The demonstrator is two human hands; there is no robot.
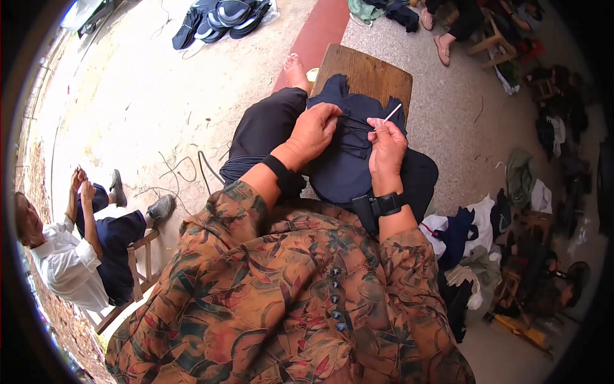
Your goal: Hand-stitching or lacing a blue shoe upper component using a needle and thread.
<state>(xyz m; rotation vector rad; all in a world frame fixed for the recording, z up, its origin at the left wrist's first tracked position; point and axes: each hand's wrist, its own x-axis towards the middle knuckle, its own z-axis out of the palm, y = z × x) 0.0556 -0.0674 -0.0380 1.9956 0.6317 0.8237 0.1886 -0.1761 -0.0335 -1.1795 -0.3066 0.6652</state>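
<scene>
The right hand (pixel 387 144) has its thumb and fingers clamped on a thin white stick (pixel 393 112), whose upper end slants up to the right, clear of the fingertips. The left hand (pixel 313 131) is just beside it, thumb and fingertips drawn together; whether they pinch anything I cannot tell. Both are above a dark blue cloth (pixel 342 173), which lies over the lap and reaches onto the near part of a wooden bench (pixel 377 67). Thin dark cords (pixel 355 125) run across the cloth between the hands, their ends too fine to follow. A black band (pixel 277 168) circles the left wrist and a black strap (pixel 387 204) the right, below the sleeves of a patterned shirt (pixel 268 294). A bundle of dark strands (pixel 240 168) lies against the left leg, in black trousers (pixel 268 121), with a bare foot (pixel 295 72) beside the bench. At the left sits a person in a white shirt (pixel 70 275); at the right, near the bench, are heaped clothes (pixel 476 233), and farther off, dark pads (pixel 224 19) lie on the ground
</scene>
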